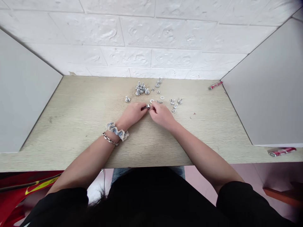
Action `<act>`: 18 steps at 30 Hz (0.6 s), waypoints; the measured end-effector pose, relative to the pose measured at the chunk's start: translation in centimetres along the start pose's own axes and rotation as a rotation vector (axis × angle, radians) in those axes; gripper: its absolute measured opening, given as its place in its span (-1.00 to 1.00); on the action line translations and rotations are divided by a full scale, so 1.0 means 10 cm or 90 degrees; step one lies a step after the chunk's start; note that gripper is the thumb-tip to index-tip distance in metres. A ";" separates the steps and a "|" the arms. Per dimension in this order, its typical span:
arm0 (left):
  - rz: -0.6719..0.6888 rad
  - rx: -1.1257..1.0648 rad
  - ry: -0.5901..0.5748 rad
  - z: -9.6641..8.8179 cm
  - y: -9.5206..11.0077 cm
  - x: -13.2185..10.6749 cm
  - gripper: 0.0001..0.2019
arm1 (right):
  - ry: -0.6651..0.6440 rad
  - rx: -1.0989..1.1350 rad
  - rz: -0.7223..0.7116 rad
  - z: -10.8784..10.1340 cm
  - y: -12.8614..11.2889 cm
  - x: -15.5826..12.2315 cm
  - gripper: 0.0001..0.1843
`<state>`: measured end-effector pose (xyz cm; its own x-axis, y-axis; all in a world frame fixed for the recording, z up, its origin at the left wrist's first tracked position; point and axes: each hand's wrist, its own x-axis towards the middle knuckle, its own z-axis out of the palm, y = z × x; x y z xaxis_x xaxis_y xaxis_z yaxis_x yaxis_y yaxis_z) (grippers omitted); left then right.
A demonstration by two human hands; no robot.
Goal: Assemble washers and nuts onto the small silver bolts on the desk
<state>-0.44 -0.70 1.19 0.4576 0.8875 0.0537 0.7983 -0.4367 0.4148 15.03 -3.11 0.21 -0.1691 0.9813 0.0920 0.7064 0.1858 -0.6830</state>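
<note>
I have the left hand (134, 113) over the middle of the table (71, 132), its thumb and fingers pinched around a metal bolt (148, 106), whose shiny end points toward the right hand (163, 116). My right fingers are curled in against that end; whether they grip a part too, I cannot tell at this size. The tabletop is pale, with a fine wood-like grain, and dark specks lie scattered around a heap of bolts (141, 89) beyond the hands. One lone bolt (127, 99) stands head down to the left of the heap. Flat washers (162, 98) lie just beyond my right fingers, and a loose group of small bolts (175, 106) and nuts (174, 111) sits to their right.

At the back I see a white wall (139, 34) moulded like brick, with grey panels rising at the left (26, 94) and right (267, 82). One red cylinder (215, 85) lies by the right panel's far corner, another (282, 152) near the table's front edge. Below, the floor (252, 173) is pinkish, and a red object (14, 201) with a yellow stripe shows at lower left.
</note>
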 end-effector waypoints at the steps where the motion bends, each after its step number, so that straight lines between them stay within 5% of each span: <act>1: 0.002 -0.003 0.001 0.00 0.00 0.00 -0.74 | -0.001 0.007 0.011 0.00 -0.01 0.00 -0.82; 10: 0.035 -0.045 0.013 0.01 0.04 -0.03 -0.73 | -0.013 0.010 0.011 -0.02 0.03 0.01 -0.55; 14: 0.024 -0.050 0.002 0.03 0.02 -0.02 -0.76 | -0.016 -0.014 -0.024 -0.01 0.05 0.02 -0.61; 18: 0.035 -0.037 -0.013 0.03 0.02 -0.02 -0.80 | -0.023 -0.010 -0.036 -0.01 0.03 0.00 -0.89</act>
<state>-0.30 -0.98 1.02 0.5077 0.8594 0.0599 0.7480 -0.4743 0.4643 15.26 -3.02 0.10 -0.2334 0.9668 0.1042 0.7061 0.2422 -0.6654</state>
